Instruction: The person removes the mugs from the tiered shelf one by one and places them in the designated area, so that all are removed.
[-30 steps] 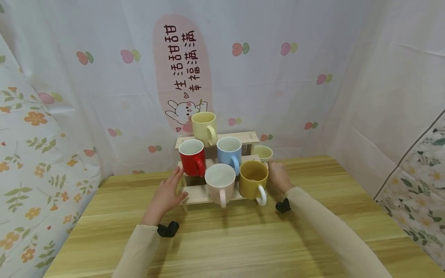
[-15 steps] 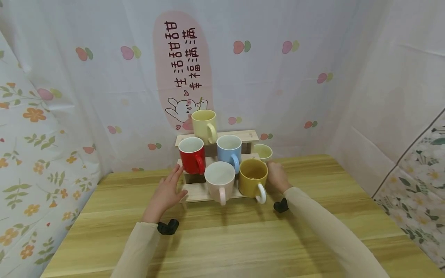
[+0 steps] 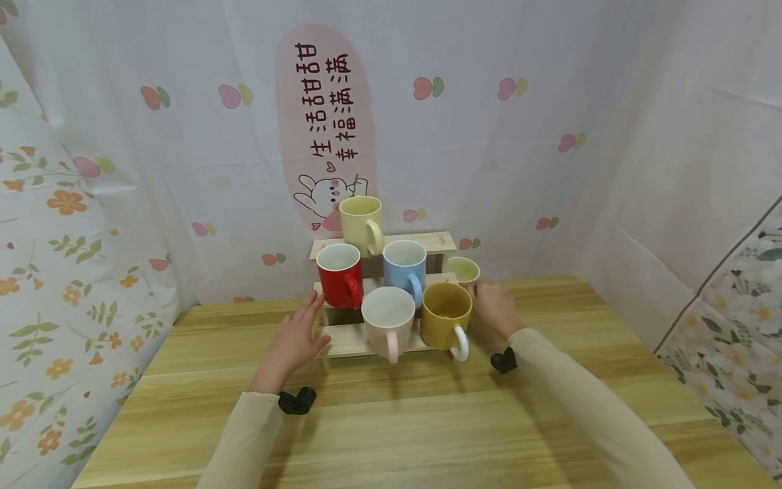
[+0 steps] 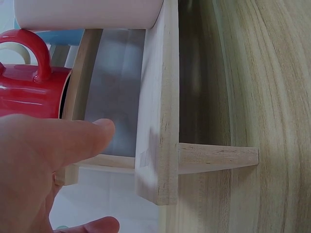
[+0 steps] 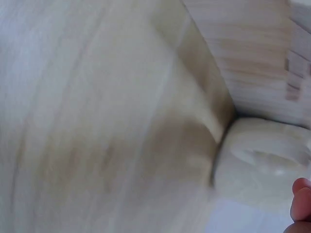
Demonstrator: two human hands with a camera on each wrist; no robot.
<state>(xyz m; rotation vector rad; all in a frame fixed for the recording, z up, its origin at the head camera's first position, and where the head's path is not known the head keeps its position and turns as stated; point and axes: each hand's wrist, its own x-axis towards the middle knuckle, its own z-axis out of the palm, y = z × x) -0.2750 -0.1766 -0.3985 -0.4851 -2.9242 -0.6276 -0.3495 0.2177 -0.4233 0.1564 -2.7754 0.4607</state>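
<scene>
My left hand [image 3: 293, 343] lies spread at the left end of a tiered wooden rack [image 3: 342, 341], fingers by the middle tier beside a red mug [image 3: 339, 278]. In the left wrist view its thumb [image 4: 82, 138] points across the rack's gap. My right hand [image 3: 496, 309] is at the rack's right end, fingers by a pale green mug [image 3: 462, 270] standing behind it. In the right wrist view, fingertips [image 5: 302, 201] show close to that mug's handle [image 5: 272, 158]; whether they grip it is not visible. A mustard mug [image 3: 444, 319] with a white handle stands nearby.
A pale pink mug [image 3: 387, 316] shares the front tier with the mustard one. A blue mug [image 3: 403, 265] stands beside the red mug; a yellow mug [image 3: 359, 221] is on top. A patterned curtain [image 3: 489, 170] hangs behind the wooden table [image 3: 415, 428].
The mugs and rack stay in place. My right hand shifts slightly to the right beside the pale green mug. My left hand keeps its position; the head view drifts a little.
</scene>
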